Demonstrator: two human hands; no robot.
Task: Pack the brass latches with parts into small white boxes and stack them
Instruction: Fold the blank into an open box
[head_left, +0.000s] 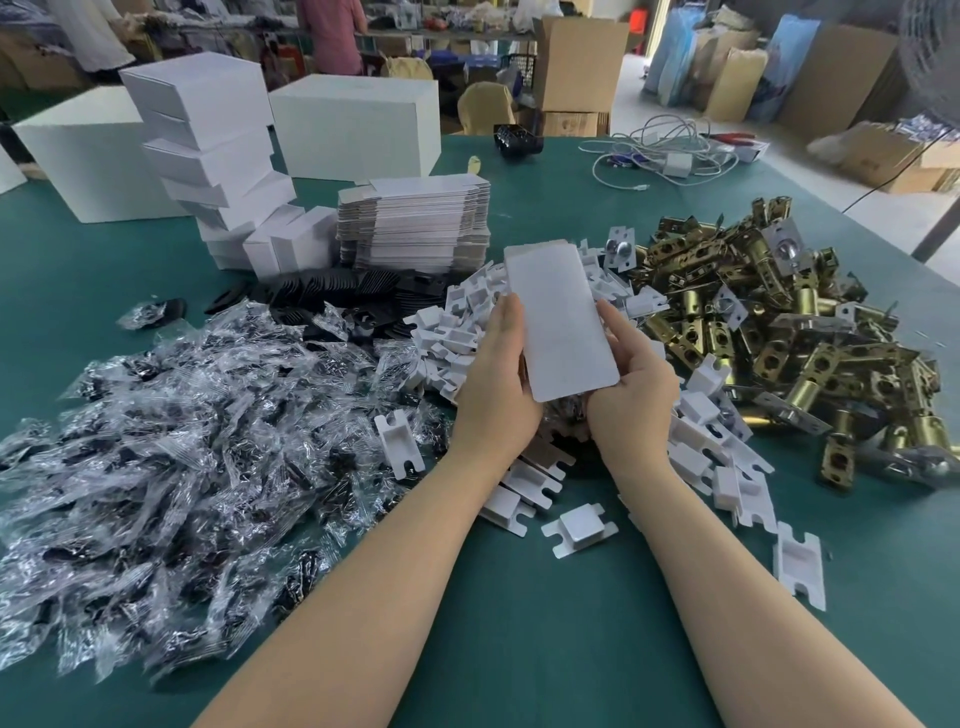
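Both hands, the left hand (497, 364) and right hand (631, 382), grip a flat white cardboard box blank (558, 317) above the green tabletop (519, 623), so box forming seems underway; next, probably, squeeze it open, then reach the brass latches (753, 312) piled right

— Where does my one view sit?

— On my head, wide-angle, looking forward and steeply down along both forearms onto the green cloth-covered surface (519, 623).

— How near?

— Close: my hands sit mid-frame, the surface's far end and a cluttered workshop curve across the top. No second view shares anything.
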